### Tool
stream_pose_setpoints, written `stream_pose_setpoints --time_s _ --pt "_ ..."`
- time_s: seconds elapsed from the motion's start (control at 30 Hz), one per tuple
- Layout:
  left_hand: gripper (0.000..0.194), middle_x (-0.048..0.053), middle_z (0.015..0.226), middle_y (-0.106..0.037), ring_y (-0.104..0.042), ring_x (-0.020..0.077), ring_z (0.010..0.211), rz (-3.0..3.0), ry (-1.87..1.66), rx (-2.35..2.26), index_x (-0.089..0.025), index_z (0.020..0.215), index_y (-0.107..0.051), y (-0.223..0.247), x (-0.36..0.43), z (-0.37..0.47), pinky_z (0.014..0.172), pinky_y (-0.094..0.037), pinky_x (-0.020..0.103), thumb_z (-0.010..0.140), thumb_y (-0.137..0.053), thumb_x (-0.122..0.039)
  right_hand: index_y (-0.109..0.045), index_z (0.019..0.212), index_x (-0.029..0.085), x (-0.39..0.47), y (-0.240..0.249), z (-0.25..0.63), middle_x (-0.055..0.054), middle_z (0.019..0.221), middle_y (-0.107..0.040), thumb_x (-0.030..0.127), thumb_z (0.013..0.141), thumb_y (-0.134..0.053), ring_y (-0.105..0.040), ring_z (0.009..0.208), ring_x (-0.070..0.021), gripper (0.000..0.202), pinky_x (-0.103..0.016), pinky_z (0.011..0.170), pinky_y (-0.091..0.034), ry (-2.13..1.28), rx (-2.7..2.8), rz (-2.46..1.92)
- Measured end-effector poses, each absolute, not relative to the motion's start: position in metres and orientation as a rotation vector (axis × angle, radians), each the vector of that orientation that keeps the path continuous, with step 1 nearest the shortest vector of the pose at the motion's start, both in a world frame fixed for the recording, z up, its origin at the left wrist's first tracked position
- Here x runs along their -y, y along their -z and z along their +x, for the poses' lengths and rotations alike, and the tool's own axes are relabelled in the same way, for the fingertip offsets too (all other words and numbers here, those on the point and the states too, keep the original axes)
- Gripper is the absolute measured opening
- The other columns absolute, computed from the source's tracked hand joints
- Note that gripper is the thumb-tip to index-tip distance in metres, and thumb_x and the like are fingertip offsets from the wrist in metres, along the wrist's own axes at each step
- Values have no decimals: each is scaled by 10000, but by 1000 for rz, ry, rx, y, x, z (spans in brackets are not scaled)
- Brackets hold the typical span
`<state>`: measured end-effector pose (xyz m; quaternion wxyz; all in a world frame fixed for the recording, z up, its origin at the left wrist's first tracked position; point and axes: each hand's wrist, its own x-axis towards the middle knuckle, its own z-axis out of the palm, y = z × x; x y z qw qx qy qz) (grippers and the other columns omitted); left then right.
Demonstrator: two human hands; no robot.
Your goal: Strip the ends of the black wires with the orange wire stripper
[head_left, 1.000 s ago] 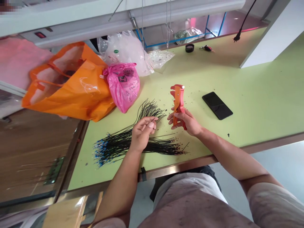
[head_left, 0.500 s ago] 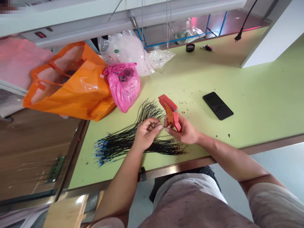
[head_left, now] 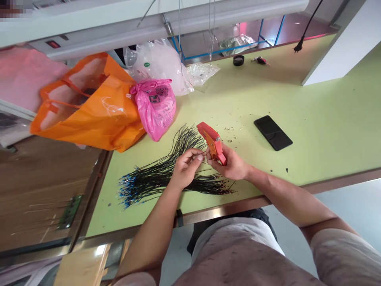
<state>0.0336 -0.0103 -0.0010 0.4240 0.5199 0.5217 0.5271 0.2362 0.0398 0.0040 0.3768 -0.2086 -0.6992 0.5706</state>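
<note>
My right hand [head_left: 233, 163] grips a red and orange wire stripper [head_left: 212, 140], its head tilted up and to the left. Close beside it, my left hand [head_left: 186, 169] pinches a thin black wire [head_left: 203, 153] between thumb and fingers. The wire's end meets the area by the right fingertips; whether it touches the tool I cannot tell. Under and around my left hand lies a bundle of black wires [head_left: 151, 180] with blue tips on the left. These fan into two groups toward the right, one farther back and one nearer the table edge.
A black phone [head_left: 273, 133] lies to the right. Small scraps [head_left: 230, 134] are scattered behind the tool. An orange bag [head_left: 98, 115], a pink bag [head_left: 157, 109] and clear plastic bags [head_left: 157, 59] stand at the back left. A plug [head_left: 298, 45] hangs at the back right.
My left hand has shifted slightly right, bringing the wire closer to the right hand. The wire stripper has moved slightly left and down.
</note>
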Motion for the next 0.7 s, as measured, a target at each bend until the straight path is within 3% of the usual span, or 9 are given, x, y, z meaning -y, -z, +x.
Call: stream_pose_setpoints --time_s 0.27,0.47,0.7 --pt "532 -16 714 -664 -522 110 572 1268 -1388 -1429 -201 898 -745 11 3 39 556 -458 248 826 -881 -710 -562 1083 236 -40 -3 239 11 933 -607 244 961 -657 -557 742 -136 156 -294 707 -520 -1307 1904 -555" --pt "551 -24 669 -621 -486 117 545 1343 -1416 -1399 -215 837 -722 15 3 39 523 -426 258 823 -868 -746 -589 1217 229 -44 3 242 -3 953 -673 194 900 -641 -605 777 -155 323 -292 737 -522 -1142 2041 -631" --pt "498 -9 709 -668 -529 132 581 1355 -1393 -1397 -216 870 -722 17 2 37 569 -470 266 861 -852 -697 -599 1166 225 -47 6 242 -3 946 -685 201 891 -634 -601 749 -145 278 -276 714 -518 -1141 2065 -640"
